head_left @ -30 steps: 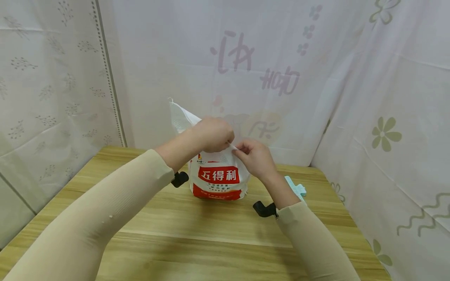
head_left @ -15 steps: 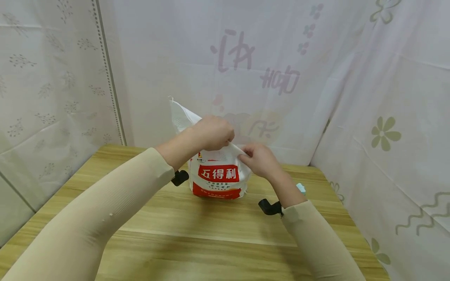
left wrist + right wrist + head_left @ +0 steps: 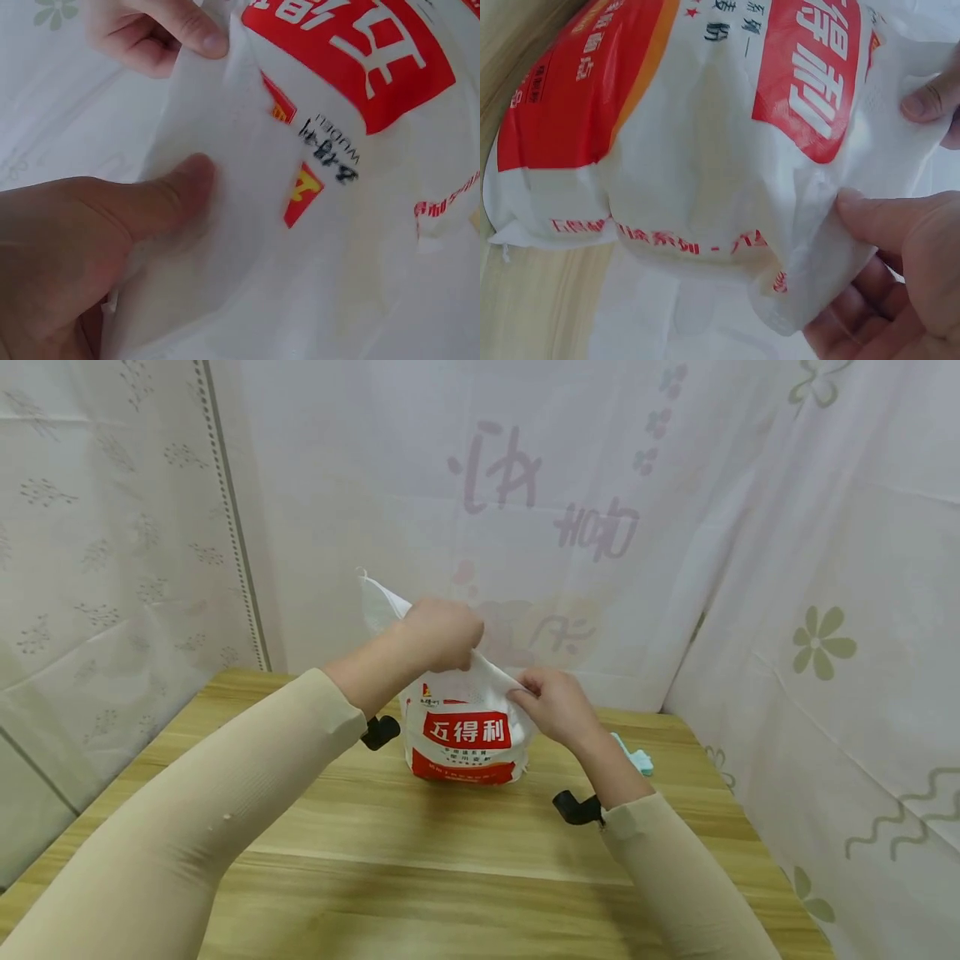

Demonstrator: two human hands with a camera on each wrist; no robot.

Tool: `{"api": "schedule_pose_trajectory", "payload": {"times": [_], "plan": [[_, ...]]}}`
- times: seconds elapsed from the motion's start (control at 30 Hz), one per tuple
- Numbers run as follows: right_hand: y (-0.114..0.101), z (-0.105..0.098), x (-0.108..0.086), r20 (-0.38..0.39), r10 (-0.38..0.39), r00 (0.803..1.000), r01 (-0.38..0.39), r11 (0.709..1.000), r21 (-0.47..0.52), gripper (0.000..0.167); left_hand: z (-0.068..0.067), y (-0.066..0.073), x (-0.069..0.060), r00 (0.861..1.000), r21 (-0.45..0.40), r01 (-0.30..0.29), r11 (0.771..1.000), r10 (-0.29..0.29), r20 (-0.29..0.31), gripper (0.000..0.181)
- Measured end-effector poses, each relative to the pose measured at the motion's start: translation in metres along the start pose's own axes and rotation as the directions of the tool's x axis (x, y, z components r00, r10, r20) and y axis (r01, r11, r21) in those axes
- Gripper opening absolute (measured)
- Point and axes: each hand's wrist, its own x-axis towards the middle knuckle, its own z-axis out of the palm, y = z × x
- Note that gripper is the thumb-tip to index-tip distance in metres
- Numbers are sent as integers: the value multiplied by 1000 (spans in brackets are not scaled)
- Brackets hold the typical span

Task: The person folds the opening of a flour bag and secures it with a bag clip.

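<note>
A white and red flour bag stands upright on the table, its top edge stretched slantwise from a high left corner down to the right. My left hand pinches that edge near its middle; in the left wrist view the thumb presses flat on the white plastic. At the right end of the edge, my right hand pinches the bag between thumb and fingers, as the right wrist view also shows with the thumb on the near side. Whether the bag's mouth is open is hidden.
A pale turquoise plastic item, partly behind my right forearm, lies on the wooden table. Patterned white curtains hang behind the table and at both sides. Each wrist carries a black camera mount.
My right hand has moved slightly right and down along the bag's top edge, which now shows longer between the hands. My left hand has shifted a little left.
</note>
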Motion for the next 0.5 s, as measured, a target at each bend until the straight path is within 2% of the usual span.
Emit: {"api": "schedule_pose_trajectory", "payload": {"times": [0.2, 0.33, 0.5], "plan": [[6, -3, -3, 52, 49, 997, -48, 999, -25, 17, 1, -3, 3, 1000, 15, -15, 1000, 15, -4, 21], [10, 0, -5, -5, 47, 999, -48, 998, -47, 18, 2, -5, 4, 1000, 24, -29, 999, 29, -5, 20], [15, 5, -9, -87, -24, 996, 18, 998, -66, 16, 3, -6, 6, 999, 42, -51, 998, 51, -8, 19]]}}
